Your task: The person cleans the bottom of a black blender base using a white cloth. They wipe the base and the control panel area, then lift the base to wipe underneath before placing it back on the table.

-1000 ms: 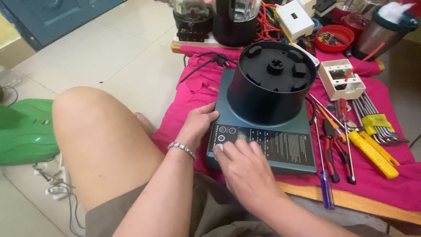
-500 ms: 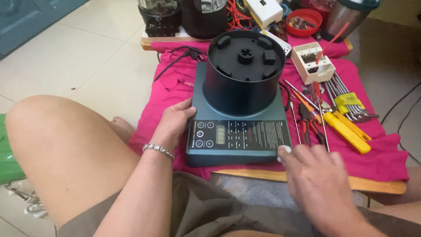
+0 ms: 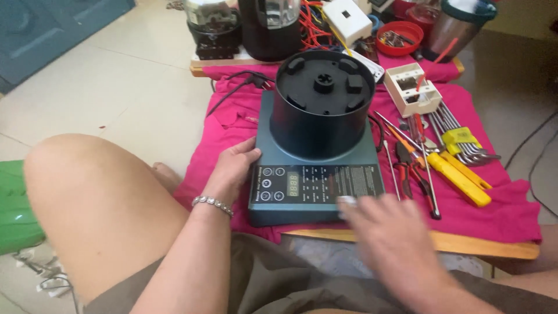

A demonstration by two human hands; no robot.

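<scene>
1. Pale tiled floor; a low wooden board (image 3: 407,241) draped in magenta cloth (image 3: 500,215) serves as the bench, so the work sits at lap height.
2. Dark blue-grey blender base with black round motor housing (image 3: 318,157) stands upright mid-cloth, control panel toward the person.
3. Left hand (image 3: 232,168), fingers spread, braces the base's left edge, likely to steady it.
4. Right hand (image 3: 389,238), motion-blurred, sits at the base's front-right corner; grip cannot be told.
5. Yellow-handled screwdrivers (image 3: 459,177) lie right of the base, within reach.

left hand (image 3: 232,168) rests curled, fingers spread; right hand (image 3: 395,244) blurred, palm down.
</scene>
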